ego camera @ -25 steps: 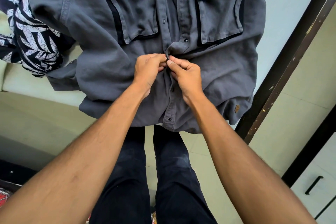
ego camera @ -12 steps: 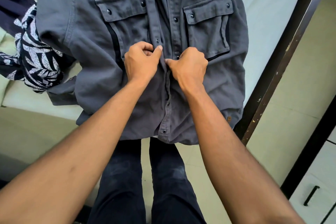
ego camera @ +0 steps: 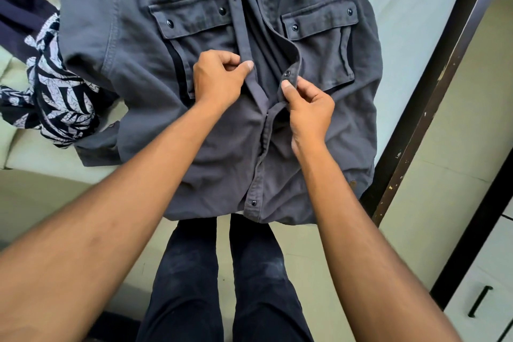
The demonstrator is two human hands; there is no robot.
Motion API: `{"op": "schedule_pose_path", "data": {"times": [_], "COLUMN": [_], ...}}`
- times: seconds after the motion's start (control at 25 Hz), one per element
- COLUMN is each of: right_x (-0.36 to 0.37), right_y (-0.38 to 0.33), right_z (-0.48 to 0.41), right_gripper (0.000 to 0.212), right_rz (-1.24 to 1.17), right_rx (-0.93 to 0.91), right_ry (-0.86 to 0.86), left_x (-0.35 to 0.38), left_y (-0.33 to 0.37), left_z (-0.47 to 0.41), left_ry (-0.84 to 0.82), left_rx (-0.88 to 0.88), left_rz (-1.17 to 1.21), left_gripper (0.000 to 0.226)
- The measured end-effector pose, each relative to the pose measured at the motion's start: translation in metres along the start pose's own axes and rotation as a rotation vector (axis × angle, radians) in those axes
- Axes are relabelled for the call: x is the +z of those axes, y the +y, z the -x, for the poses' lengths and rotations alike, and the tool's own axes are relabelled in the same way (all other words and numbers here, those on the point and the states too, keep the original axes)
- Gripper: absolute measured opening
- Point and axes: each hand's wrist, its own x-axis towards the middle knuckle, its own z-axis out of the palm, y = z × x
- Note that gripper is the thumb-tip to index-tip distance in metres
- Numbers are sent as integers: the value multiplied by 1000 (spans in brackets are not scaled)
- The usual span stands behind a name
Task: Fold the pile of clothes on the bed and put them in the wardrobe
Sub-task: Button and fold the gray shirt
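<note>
From the head view we saw the grey shirt (ego camera: 138,64) spread face up on the bed (ego camera: 410,22), straight ahead of us. Its long axis ran directly away from us, with the collar end at the far side and the hem hanging over the near edge of the bed. Both hands were at chest height on it, one on each side of the front opening.

The left hand (ego camera: 219,78) pinched the loose button strip (ego camera: 244,36) between thumb and curled fingers. The right hand (ego camera: 308,108) pinched the opposite front edge, its thumb just below a snap button (ego camera: 286,73). Between the hands the two edges stood apart, while lower down, toward the hem, they lay together.

We judged that the next move depended on closing that sideways gap, with the right hand nearer the snap. A patterned garment (ego camera: 61,97) lay beside the shirt on the left.
</note>
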Motion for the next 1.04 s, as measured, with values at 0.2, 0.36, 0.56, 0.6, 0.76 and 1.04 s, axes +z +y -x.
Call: {"op": "schedule_pose_path", "data": {"times": [0.2,0.36,0.56,0.6,0.76,1.04], "right_x": [35,37,34,36,42,37], "right_y": [-2,4,12,13,15,14], "right_z": [2,1,-4,-5,-8,-13], "right_gripper": [27,21,20,21,23,20], "right_rz": [62,261,254,224,142,250], "right_rx": [-100,-265,-291,-270,-195,-220], "right_ry": [40,-9,-58,-46,-21,-137], "left_x": [1,3,10,11,12,13], "left_y": [-1,0,-1,-3,-2,-3], "left_z": [10,5,6,5,3,1], "left_ry": [-27,-74,-80,-79,-74,-84], "left_rx": [20,-58,-83,-87,-81,-112], "left_rz": [87,208,247,241,230,214], "left_gripper": [15,15,10,14,13,15]}}
